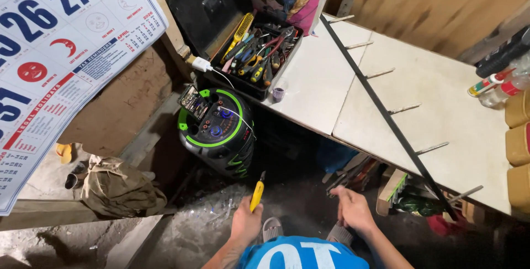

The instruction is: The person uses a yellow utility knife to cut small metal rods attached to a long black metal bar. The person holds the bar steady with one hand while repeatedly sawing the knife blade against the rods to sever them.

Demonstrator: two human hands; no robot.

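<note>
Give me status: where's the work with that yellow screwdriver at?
Done: toolbox lies open on the white bench, tool picked. In hand: left hand grips the yellow-handled screwdriver; right hand is empty. Left: tip touches nothing; the black-and-green speaker looks unopened.

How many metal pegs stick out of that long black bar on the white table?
7. They stick out along the black bar on the white table, from the far end near the toolbox down to the near edge. More may be hidden.
</note>
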